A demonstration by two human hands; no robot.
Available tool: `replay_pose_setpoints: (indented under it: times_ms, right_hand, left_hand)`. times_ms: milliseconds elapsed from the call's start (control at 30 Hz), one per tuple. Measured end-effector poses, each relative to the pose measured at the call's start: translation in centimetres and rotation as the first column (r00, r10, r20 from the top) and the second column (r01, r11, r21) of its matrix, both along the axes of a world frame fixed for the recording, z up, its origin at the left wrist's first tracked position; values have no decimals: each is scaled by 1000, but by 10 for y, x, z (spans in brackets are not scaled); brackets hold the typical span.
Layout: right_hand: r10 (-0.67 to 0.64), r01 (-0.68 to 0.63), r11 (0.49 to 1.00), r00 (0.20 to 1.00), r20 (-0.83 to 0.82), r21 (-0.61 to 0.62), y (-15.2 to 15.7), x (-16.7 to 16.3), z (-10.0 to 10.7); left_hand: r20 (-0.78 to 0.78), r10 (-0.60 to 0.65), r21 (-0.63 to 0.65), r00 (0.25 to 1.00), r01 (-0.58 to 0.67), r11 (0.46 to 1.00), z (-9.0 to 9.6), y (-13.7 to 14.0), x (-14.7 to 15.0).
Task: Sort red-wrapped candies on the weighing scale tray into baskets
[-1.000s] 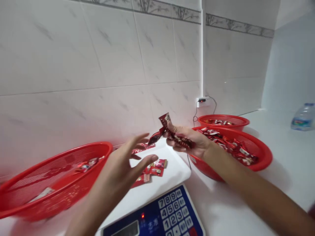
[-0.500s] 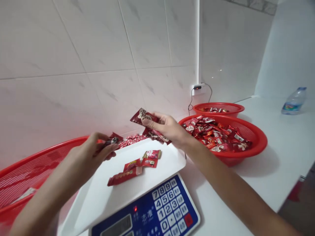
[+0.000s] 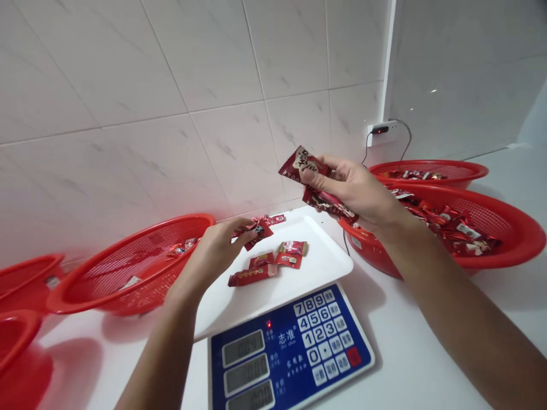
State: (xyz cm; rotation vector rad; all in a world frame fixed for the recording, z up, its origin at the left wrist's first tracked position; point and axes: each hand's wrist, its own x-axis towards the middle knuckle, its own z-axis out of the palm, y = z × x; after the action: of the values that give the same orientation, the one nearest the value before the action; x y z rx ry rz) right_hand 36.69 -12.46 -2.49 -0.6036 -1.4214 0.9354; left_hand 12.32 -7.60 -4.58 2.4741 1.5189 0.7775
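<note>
Over the left part of the white weighing tray (image 3: pixel 316 273), my left hand (image 3: pixel 213 250) is closed on a small dark red candy packet (image 3: pixel 259 233). Raised higher at the right, my right hand (image 3: pixel 354 188) grips several red candy packets; one with a cream patch and dark lettering (image 3: pixel 301 165) sticks out past the thumb, and others hang below the fingers. On the tray lie several red wrapped candies (image 3: pixel 288 254), among them a long red stick-shaped packet (image 3: pixel 252 275). The tray belongs to a scale with a blue keypad panel (image 3: pixel 286 356) and lit displays.
Close to the right forearm stands a red basket (image 3: pixel 521 233) full of wrapped candies, with another red basket (image 3: pixel 465 169) behind it. At the left is a red mesh basket (image 3: pixel 128 256) holding few packets. More red baskets (image 3: pixel 25 285) stand further left. A tiled wall rises behind.
The view has swung left and down, showing more left baskets and the scale displays. My left hand has come nearer the candies on the tray; my right hand still holds its packets, now higher above it.
</note>
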Motion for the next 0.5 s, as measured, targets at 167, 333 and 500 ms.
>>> replay_pose_setpoints:
  times_ms: [167,333,500]
  right_hand:
    - [15,-15,1000,1000,-10,-1,3,-1,-2]
    - [-30,30,999,999,18,15,2,-4,0]
    - [-99,99,995,995,6,18,-5,-9,1]
  left_hand:
    - [113,49,110,992,-62,992,5,-5,-4]
    - [283,10,234,959,-79,969,21,-26,-10]
    - [359,-68,312,931,-52,949,29,-44,-6]
